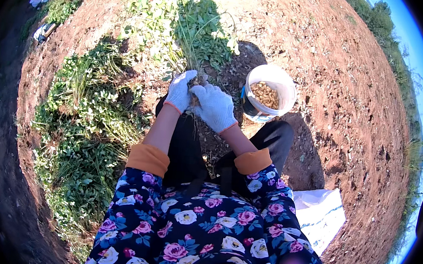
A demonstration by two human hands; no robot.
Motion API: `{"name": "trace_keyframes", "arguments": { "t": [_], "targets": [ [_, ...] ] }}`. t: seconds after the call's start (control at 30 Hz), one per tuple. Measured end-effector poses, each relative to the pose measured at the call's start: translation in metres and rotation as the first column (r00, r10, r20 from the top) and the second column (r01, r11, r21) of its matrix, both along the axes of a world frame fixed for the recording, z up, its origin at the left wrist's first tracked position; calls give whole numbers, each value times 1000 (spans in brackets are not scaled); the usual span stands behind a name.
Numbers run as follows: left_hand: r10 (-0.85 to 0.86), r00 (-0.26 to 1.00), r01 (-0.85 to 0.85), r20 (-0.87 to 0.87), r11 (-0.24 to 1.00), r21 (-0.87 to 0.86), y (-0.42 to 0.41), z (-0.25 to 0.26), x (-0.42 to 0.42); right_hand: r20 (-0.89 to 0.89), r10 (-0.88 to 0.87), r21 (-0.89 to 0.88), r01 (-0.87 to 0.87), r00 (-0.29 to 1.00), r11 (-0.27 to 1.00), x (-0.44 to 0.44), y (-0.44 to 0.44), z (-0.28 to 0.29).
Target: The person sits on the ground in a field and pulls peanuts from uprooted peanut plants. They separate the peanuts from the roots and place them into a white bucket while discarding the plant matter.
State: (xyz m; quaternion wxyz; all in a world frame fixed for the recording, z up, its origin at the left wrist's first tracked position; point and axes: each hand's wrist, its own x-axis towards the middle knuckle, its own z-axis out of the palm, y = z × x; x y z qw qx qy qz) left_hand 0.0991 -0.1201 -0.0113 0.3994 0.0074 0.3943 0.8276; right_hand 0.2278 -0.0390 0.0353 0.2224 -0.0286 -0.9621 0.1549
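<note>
A peanut plant (194, 52) lies with its leafy tops away from me and its root end between my hands. My left hand (179, 91), in a white knit glove with an orange cuff edge, grips the stems just above the roots. In a matching glove, my right hand (216, 105) closes its fingers on the root end, beside the left thumb. Thin roots hang below the hands; any pods inside the fingers are mostly hidden. Right of my right hand stands a white plastic bucket (288, 88), partly filled with unshelled peanuts (264, 94).
Heaped pulled peanut plants (86, 155) line my left side. My bent knees (276, 137) flank the work area. A white woven sack (318, 218) lies at right on reddish soil (363, 144) strewn with dry leaves. Farther off at upper left are some bundled items (43, 32).
</note>
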Motion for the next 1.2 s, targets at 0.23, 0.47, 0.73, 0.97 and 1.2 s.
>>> {"name": "trace_keyframes", "arguments": {
  "t": [0.23, 0.47, 0.73, 0.97, 1.2],
  "targets": [
    [3, 1000, -5, 18, 996, 93, 0, 0, 0, -98, -34, -37, 30, 995, 999, -2, 0, -26],
    [79, 996, -81, 38, 995, 58, 1, -15, -9, -179, -19, -263, -29, 984, 964, 5, 3, -19],
    [111, 989, -130, 99, 968, 216, -7, -21, -26, -216, -85, -355, 2, 973, 935, 65, -3, 20],
    [-47, 989, -9, 137, 926, 378, -10, -5, -7, -256, -537, -53, 543, 804, 838, 99, 130, -2],
    [-103, 982, 2, 159, 844, 536, -21, -11, -17, 365, -235, -366, 371, 901, 854, 126, 72, -99]
  ]
}}
